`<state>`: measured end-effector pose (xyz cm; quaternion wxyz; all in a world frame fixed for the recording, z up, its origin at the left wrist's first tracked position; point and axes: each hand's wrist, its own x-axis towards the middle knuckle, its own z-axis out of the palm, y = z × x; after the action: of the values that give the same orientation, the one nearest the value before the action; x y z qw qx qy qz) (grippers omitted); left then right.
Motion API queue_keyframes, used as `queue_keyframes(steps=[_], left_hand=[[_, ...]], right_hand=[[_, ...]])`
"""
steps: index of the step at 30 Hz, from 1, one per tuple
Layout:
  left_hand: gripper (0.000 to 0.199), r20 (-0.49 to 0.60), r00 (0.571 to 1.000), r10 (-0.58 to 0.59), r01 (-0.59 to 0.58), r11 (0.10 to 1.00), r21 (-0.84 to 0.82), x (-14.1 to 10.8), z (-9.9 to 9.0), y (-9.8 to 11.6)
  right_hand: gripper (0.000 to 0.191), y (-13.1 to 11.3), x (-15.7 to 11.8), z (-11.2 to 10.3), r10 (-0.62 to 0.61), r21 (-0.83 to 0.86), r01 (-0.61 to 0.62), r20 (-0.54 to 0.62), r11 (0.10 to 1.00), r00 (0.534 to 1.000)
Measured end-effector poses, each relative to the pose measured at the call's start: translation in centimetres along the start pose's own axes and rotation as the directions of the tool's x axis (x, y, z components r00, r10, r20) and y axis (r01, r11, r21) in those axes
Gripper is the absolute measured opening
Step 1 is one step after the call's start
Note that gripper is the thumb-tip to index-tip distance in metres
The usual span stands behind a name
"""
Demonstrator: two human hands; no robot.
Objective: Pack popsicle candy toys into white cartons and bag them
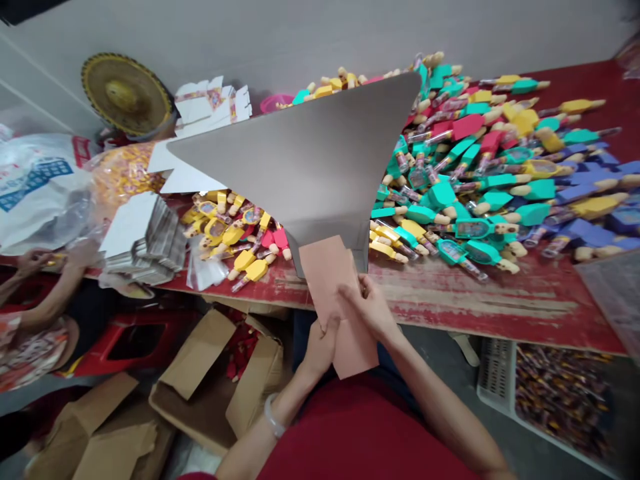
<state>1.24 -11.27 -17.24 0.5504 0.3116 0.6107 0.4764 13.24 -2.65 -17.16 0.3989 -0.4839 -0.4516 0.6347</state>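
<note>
Pinkish-brown card pieces point(327, 273) are between my two hands, over the table's front edge. My left hand point(321, 345), with a pale bracelet on its wrist, grips their lower left side, thumb on top. My right hand point(369, 307) is closed on their right side, its fingers partly behind the card. Just beyond stands a large grey cardboard sheet point(310, 160) with a folded lower part; the card's top end overlaps it. Small toys in green, red and yellow point(443, 193) are heaped right of the sheet, and more yellow and red ones point(233, 233) lie to its left.
The red table point(450, 300) carries stacked white folded boxes point(145, 233) and plastic bags point(43, 187) at left. Another person's hands point(65, 257) are at the far left edge. Open cartons point(200, 393) stand below left; a white crate point(500, 377) of small items is below right.
</note>
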Motion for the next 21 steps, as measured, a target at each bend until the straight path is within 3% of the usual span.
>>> queue_keyframes(steps=[3,5,11,21], left_hand=[[0.081,0.034,0.998,-0.057,0.056,0.998,0.035,0.1,-0.4,0.6],[0.079,0.055,0.996,-0.074,0.071,0.996,0.062,0.2,-0.6,1.0],[0.072,0.098,0.99,-0.097,0.092,0.994,0.05,0.7,-0.7,1.0],[0.065,0.141,0.986,-0.095,0.088,0.995,0.055,0.9,-0.6,0.3]], right_hand=[[0.05,-0.1,-0.4,0.2,0.082,0.16,-0.098,0.104,0.982,0.991],[0.051,0.0,-0.7,0.3,0.08,0.217,-0.103,0.114,0.971,0.99],[0.054,0.8,-1.0,0.1,0.047,0.231,-0.056,0.045,0.971,0.998],[0.053,1.5,-1.4,0.0,0.049,0.237,-0.055,0.032,0.97,0.998]])
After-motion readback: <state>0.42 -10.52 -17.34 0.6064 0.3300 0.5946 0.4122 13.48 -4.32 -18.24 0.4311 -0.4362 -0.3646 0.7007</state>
